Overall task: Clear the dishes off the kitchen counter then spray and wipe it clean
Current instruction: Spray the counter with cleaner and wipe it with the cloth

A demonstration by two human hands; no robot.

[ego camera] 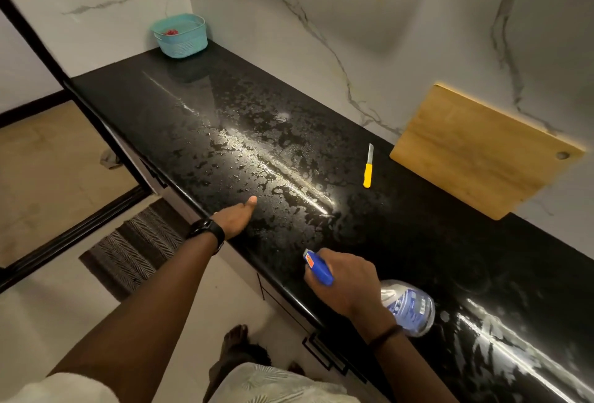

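One spray bottle (409, 306) in right hand (345, 282); one knife (368, 167), one basket (182, 38).

Left hand (236, 214) seemingly flat, right hand (345, 280) gripping bottle (408, 306)

A home kitchen, plainly. A long black polished stone counter (180, 107) runs along a marble-veined wall (385, 33). A wooden cutting board (482, 152) leans on that wall at two o'clock, with a yellow-handled knife (368, 166) near it. A teal plastic basket (183, 36) sits at eleven o'clock. Drawer handles (324, 354) show under the counter, and a striped mat (141, 242) lies at eight o'clock.
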